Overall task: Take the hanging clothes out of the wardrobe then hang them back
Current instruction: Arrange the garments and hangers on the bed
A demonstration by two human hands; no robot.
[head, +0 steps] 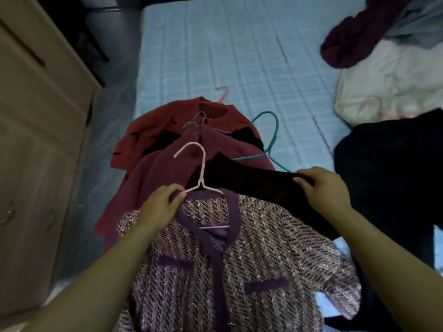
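Note:
A purple tweed jacket (239, 267) on a pale pink hanger (201, 168) lies on top of a pile of clothes at the near end of the bed. My left hand (161, 204) pinches the jacket's purple collar at the hanger's left shoulder. My right hand (323, 188) grips the edge of a dark garment (249, 185) lying under the jacket. A teal hanger (272, 137) sticks out beyond it. Beneath lie a plum garment (158, 178) and a red garment (153, 130) with an orange hanger (221, 97).
The pale blue mattress (227, 49) stretches ahead. On its right side lie a maroon garment (347, 41), a white heap (388, 77) and a black garment (388, 168). A beige wardrobe (36, 140) stands at left, with a strip of floor (112, 97) between it and the bed.

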